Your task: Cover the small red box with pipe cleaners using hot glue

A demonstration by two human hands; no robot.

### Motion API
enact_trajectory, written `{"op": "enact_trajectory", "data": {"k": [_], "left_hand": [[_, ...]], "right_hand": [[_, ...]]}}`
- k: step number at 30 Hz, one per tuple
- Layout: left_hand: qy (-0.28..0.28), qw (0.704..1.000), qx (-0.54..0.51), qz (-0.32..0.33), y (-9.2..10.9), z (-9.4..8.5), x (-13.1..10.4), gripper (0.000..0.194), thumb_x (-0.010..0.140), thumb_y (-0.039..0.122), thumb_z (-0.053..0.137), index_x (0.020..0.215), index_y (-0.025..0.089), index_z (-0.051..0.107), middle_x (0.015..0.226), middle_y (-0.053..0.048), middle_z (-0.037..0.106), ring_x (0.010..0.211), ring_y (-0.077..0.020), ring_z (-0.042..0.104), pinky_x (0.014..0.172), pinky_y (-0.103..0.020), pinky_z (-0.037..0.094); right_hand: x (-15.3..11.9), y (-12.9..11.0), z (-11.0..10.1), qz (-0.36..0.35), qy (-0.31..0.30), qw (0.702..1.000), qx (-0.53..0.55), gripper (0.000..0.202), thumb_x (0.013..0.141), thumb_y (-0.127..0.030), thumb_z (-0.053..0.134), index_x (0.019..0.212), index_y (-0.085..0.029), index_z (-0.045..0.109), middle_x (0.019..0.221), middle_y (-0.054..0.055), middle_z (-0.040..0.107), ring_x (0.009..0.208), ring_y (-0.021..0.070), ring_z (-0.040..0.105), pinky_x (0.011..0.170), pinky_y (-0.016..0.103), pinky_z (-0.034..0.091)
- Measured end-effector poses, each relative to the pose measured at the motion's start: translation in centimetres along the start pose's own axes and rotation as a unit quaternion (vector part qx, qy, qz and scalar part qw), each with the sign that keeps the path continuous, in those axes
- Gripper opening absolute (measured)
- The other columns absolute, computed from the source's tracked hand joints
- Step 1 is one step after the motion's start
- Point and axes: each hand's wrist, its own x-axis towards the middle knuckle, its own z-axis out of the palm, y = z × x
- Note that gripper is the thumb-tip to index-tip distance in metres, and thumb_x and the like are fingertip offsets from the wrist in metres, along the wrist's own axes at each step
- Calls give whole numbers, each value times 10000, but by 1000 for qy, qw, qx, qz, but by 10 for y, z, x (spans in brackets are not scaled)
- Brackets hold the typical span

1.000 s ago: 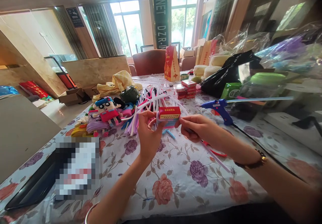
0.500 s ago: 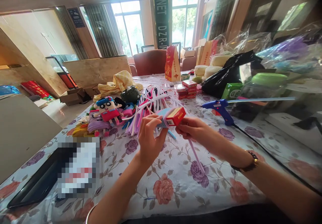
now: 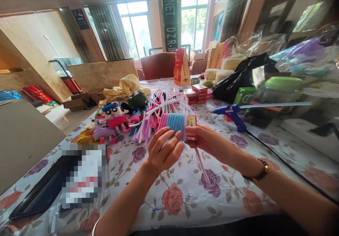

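Note:
Between my two hands is a small red-and-yellow box (image 3: 191, 121) wrapped in pink, blue and lilac pipe cleaners (image 3: 175, 121). My left hand (image 3: 165, 147) grips the wrapped part from below, its fingers lying across the blue and lilac bands. At the bare right end, my right hand (image 3: 205, 136) pinches the box with the thumb on its front. A loose lilac pipe cleaner end (image 3: 202, 166) hangs down from the box over the flowered tablecloth (image 3: 172, 199). Behind my hands lies a heap of pipe cleaners (image 3: 148, 123) in pink, white, black and blue.
A blue glue gun (image 3: 233, 116) with a long clear stick and black cord lies at right. Stacked red boxes (image 3: 199, 94) stand behind. Finished fuzzy dolls (image 3: 113, 114) sit left, beyond a black tray (image 3: 39, 190). A black plastic bag (image 3: 243, 77) and green-lidded container (image 3: 283, 86) crowd the right.
The wrapped box has been turned, so its banded front now faces me and more pink and blue shows. My left fingers have shifted across the front.

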Motion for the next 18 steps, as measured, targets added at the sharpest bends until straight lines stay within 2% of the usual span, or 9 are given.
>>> {"op": "enact_trajectory", "data": {"k": [3,7,11,18], "left_hand": [[-3,999,-10,-41,1,2,-1,137,815,98,600,934,159,569,871,-71,700,887,-166,627,839,-348,578],[-44,994,20,-98,2,5,-3,335,833,111,590,1167,94,561,970,-111,687,968,-184,612,898,-326,537],[-82,992,24,-92,1,6,-4,423,831,99,587,1251,74,543,1077,-144,683,1049,-211,594,951,-342,507],[-100,990,28,-92,-2,6,-5,491,850,131,570,1334,128,490,1199,-126,658,1175,-224,564,1026,-378,474]], "right_hand": [[1,3,-1,-26,6,1000,-13,299,747,-457,683,810,-185,577,744,-22,493,658,82,425,599,218,372],[3,6,1,-71,15,995,-73,309,795,-496,623,784,-192,565,706,-31,453,627,78,388,569,214,355],[3,6,2,-92,6,990,-108,375,792,-568,592,827,-194,588,727,-16,479,637,87,404,573,220,378],[3,7,1,-113,-11,984,-138,393,798,-573,592,922,-200,582,795,-10,499,674,88,429,620,219,417]]}}
